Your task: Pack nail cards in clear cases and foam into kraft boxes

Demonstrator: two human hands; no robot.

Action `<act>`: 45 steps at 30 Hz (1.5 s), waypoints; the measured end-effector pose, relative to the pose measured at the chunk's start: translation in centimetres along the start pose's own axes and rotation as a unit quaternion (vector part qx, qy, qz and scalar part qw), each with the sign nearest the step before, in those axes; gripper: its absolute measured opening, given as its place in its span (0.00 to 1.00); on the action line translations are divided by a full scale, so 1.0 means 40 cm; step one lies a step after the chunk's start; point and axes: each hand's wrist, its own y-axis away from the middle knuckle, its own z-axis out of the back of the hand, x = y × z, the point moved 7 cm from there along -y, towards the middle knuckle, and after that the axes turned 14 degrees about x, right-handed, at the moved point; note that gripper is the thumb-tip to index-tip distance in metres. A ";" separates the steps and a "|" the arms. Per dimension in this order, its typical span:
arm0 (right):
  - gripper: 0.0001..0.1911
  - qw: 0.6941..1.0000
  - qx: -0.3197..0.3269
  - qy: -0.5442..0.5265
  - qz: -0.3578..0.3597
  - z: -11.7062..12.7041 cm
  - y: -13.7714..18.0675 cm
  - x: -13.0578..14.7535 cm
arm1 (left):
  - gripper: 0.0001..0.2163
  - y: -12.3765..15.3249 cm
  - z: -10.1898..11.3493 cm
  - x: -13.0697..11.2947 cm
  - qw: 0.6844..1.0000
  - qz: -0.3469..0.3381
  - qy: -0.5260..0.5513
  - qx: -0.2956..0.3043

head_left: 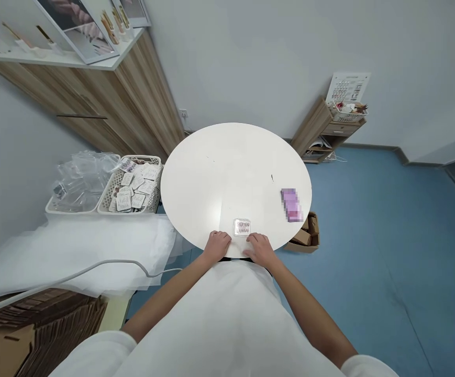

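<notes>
A small clear case (242, 227) with rows of pinkish nail-shaped pieces, which look like press-on nails, lies flat near the front edge of the round white table (196, 167). To its left, my left hand (217, 245) rests on the table edge with loosely bent fingers and nothing visible in it. My right hand (260, 248) rests at the edge on the other side, thumb apart from the fingers, also with nothing visible in it. Its fingertips are close to the case's lower right corner; whether they touch it I cannot tell.
A pixelated purple-pink item (291, 204) lies on the table's right side. Left stand white baskets, one with cards (133, 188), one with clear plastic packaging (84, 180). A cardboard box (312, 235) sits below the table's right edge. A wooden cabinet (141, 89) stands behind left.
</notes>
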 end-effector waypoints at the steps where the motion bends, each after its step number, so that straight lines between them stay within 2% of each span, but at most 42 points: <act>1: 0.18 1.000 -0.006 0.008 -0.001 -0.004 0.009 -0.001 | 0.10 0.002 0.000 0.003 1.000 0.000 0.006 0.002; 3: 0.19 1.000 -0.014 0.018 -0.013 -0.011 0.021 -0.010 | 0.10 0.002 0.003 0.010 1.000 0.003 0.023 0.007; 6: 0.07 0.999 -0.010 -0.009 -0.050 -0.013 0.019 -0.040 | 0.11 -0.007 0.016 0.024 0.998 0.013 0.056 0.016; 10: 0.12 0.991 0.005 -0.076 -0.112 0.009 -0.011 -0.087 | 0.10 -0.034 0.041 0.063 0.989 0.041 0.143 0.018; 14: 0.12 0.978 -0.005 -0.120 -0.169 0.029 -0.047 -0.126 | 0.09 -0.064 0.052 0.110 0.973 0.082 0.217 0.001; 20: 0.08 0.959 -0.035 -0.142 -0.242 0.008 -0.071 -0.152 | 0.07 -0.090 0.043 0.150 0.965 0.150 0.216 -0.012; 23: 0.05 0.956 -0.046 -0.139 -0.254 0.000 -0.071 -0.149 | 0.08 -0.080 0.077 0.160 0.960 0.165 0.220 -0.053; 26: 0.04 0.955 -0.042 -0.145 -0.254 -0.003 -0.072 -0.147 | 0.12 -0.031 0.134 0.153 0.960 0.133 0.206 -0.139; 28: 0.04 0.956 -0.034 -0.143 -0.255 -0.002 -0.075 -0.147 | 0.11 0.007 0.155 0.114 0.974 0.061 0.148 -0.163; 30: 0.05 0.956 -0.025 -0.132 -0.261 0.000 -0.079 -0.149 | 0.10 0.027 0.131 0.041 0.991 -0.058 0.074 -0.097; 32: 0.07 0.955 -0.013 -0.120 -0.270 0.000 -0.082 -0.152 | 0.08 0.036 0.074 -0.035 0.984 -0.178 0.007 0.010; 33: 0.07 0.955 -0.008 -0.114 -0.273 -0.002 -0.083 -0.153 | 0.09 0.033 0.049 -0.057 0.978 -0.203 -0.021 0.043; 36: 0.08 0.958 -0.007 -0.101 -0.269 -0.004 -0.082 -0.148 | 0.12 -0.007 0.011 -0.071 0.978 -0.183 -0.082 0.053; 39: 0.16 0.968 -0.049 -0.065 -0.238 0.006 -0.077 -0.128 | 0.17 -0.053 0.002 -0.045 0.984 -0.132 -0.117 0.034; 42: 0.19 0.978 -0.109 0.014 -0.180 0.023 -0.073 -0.092 | 0.17 -0.078 0.003 -0.020 0.985 -0.108 -0.132 0.032; 45: 0.16 0.988 -0.111 0.068 -0.087 0.023 -0.082 -0.053 | 0.16 -0.087 0.006 -0.005 0.987 -0.093 -0.131 0.032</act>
